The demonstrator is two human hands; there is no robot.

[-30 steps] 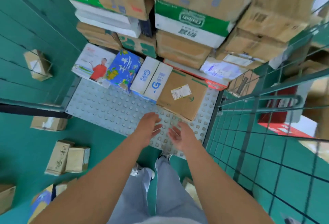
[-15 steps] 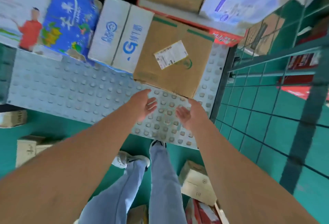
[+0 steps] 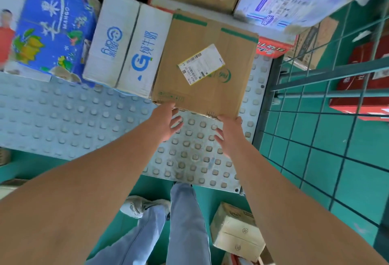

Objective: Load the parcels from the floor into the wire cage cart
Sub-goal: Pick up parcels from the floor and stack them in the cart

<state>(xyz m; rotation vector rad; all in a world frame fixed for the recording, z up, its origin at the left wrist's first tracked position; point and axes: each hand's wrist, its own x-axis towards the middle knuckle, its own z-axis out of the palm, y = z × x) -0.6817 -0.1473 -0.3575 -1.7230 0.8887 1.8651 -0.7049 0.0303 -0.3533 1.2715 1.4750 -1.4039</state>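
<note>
The brown parcel (image 3: 205, 65) with the white shipping label lies flat on the studded floor of the wire cage cart (image 3: 63, 117), pressed against the white milk carton (image 3: 128, 43) on its left and under the stacked boxes behind. My left hand (image 3: 166, 120) is open, fingertips touching the near left corner; my right hand (image 3: 229, 134) is open too, fingers spread, resting at the near right corner. Neither grips anything. I judge this to be the seating step, so I should push evenly from both corners to slide it square against the back row, keeping my fingers clear of the gap beside the mesh wall (image 3: 326, 117). A tan parcel (image 3: 235, 231) waits on the green floor by my feet, likely next.
</note>
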